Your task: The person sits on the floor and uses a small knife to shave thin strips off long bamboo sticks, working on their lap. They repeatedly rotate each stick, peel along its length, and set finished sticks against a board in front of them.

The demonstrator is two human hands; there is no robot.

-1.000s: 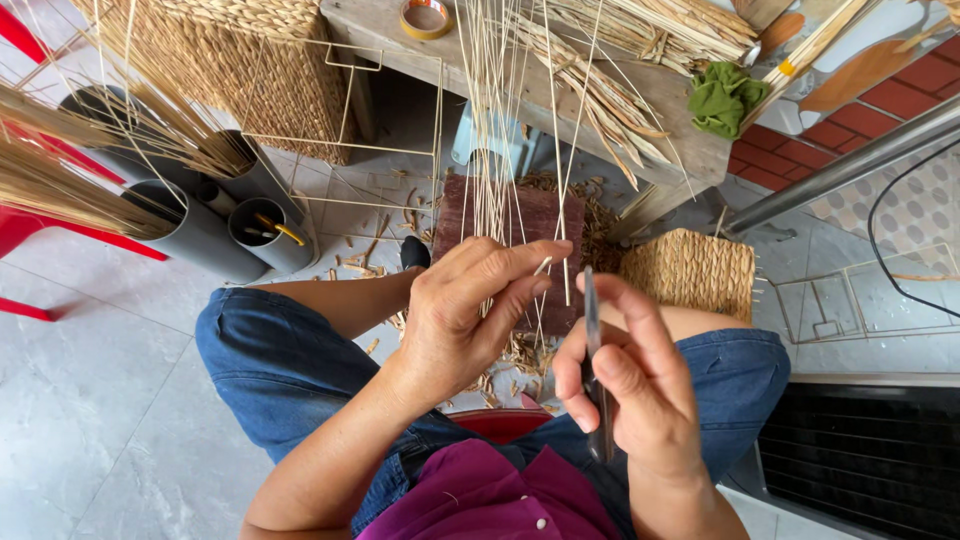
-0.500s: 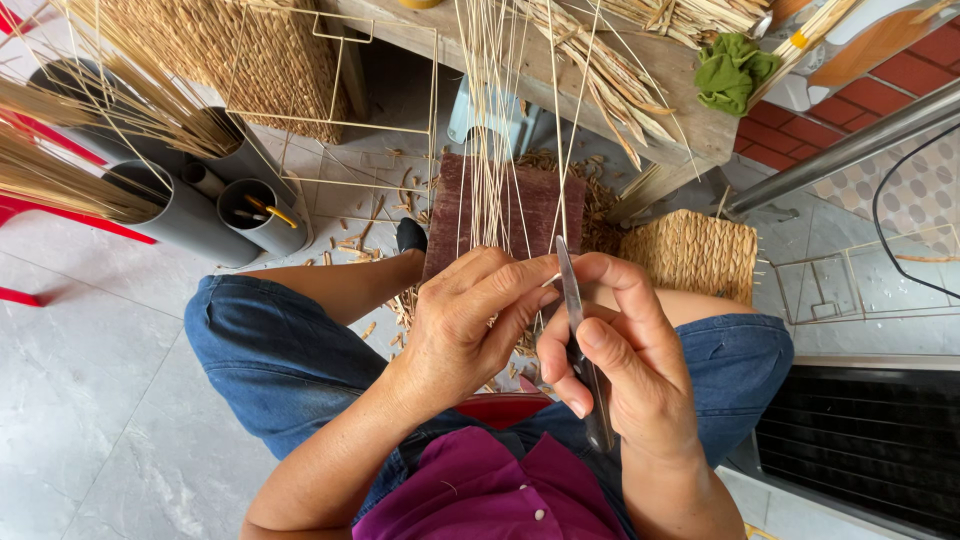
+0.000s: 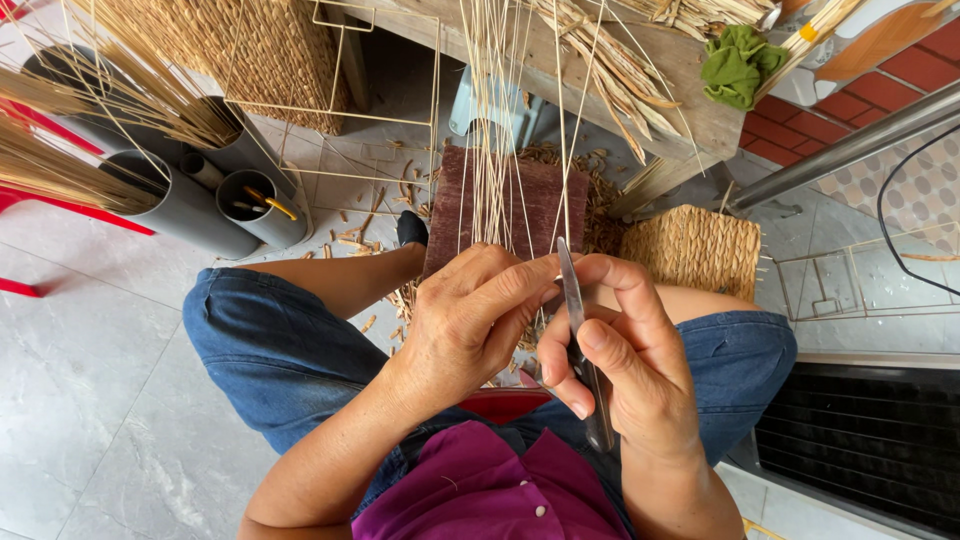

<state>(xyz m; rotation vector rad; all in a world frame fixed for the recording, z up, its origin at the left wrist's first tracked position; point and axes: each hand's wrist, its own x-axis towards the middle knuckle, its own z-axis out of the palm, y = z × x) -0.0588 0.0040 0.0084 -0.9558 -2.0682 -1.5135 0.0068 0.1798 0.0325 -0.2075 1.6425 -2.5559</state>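
Pinching the upright straw strands [image 3: 500,150] between thumb and fingers, your left hand [image 3: 470,320] sits just below the dark red board [image 3: 510,205] they rise in front of, while your right hand [image 3: 610,360] is wrapped shut around a slim metal blade [image 3: 572,290], its tip pointing up beside the left fingertips. Compared with a second ago, the blade has swung closer against the strands, so it now meets them at the pinch. The woven basket [image 3: 695,245] lies right of the board as before.
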